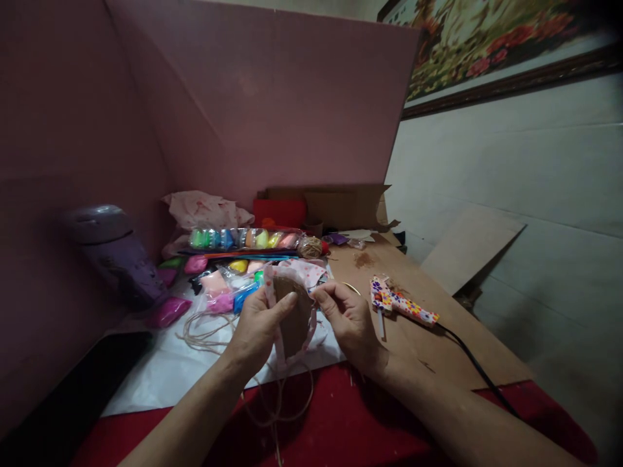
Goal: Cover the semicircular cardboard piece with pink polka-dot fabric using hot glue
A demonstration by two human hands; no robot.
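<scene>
The left hand (257, 324) is gripping the fabric-edged cardboard disc (294, 324) above the bench (335, 415), thumb on its face, while the right hand (351, 318) is pinching at its right rim; holding the disc steady should be helping that pinch. The right hand is hiding exactly what it is pinching, and the disc's back is facing away.
</scene>
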